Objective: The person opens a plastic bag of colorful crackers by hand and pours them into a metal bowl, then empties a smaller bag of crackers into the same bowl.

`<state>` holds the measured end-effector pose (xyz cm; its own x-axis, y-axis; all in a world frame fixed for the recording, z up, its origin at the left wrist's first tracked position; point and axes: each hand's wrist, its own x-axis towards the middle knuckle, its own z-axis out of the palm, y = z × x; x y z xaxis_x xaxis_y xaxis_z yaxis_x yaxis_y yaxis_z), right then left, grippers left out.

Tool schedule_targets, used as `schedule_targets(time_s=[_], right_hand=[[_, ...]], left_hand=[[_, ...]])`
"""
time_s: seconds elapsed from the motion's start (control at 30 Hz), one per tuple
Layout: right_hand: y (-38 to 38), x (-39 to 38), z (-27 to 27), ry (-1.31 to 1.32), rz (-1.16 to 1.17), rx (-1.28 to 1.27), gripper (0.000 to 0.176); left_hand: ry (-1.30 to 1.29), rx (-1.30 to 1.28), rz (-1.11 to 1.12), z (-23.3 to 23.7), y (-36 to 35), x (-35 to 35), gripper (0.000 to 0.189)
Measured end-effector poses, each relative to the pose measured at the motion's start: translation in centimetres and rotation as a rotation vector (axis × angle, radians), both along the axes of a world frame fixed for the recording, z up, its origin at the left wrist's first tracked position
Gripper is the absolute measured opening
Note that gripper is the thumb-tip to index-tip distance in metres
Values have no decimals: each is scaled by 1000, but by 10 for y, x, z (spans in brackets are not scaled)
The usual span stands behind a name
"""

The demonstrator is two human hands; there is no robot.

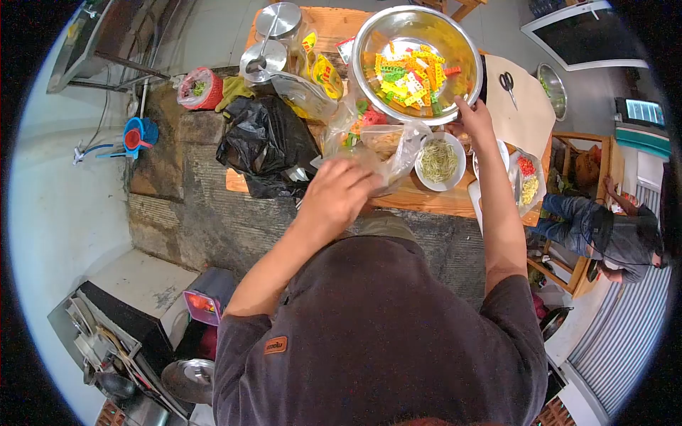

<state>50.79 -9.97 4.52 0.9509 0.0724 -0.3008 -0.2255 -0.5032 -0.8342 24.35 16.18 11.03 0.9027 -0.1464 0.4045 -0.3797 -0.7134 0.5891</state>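
Note:
My right hand (474, 119) grips the near right rim of a large steel bowl (364, 67), thumb on the edge. The bowl is tilted and holds colourful ridged strips (415, 79) in yellow, orange, green, white and red. My left hand (342, 190) is closed at the near edge of a clear plastic bag (406, 153), its fingertips partly hidden and slightly blurred. Inside and behind the bag, more coloured pieces and something brownish show through. Between my hands stands a white bowl (420, 179) of thin pale green strips (437, 160).
A black plastic bag (264, 142), yellow packets (327, 77) and steel containers (278, 20) crowd the wooden table's left. Scissors (507, 86) and a tray of chopped red and pale pieces (526, 177) lie right. Another person (604, 227) stands at far right.

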Motion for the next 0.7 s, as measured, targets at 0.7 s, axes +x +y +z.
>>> schedule_targets(time_s=[0.7], right_hand=[[3,-1,-6,241,-109,421,41]], left_hand=[[123,58,248,-41,-29,40,15]])
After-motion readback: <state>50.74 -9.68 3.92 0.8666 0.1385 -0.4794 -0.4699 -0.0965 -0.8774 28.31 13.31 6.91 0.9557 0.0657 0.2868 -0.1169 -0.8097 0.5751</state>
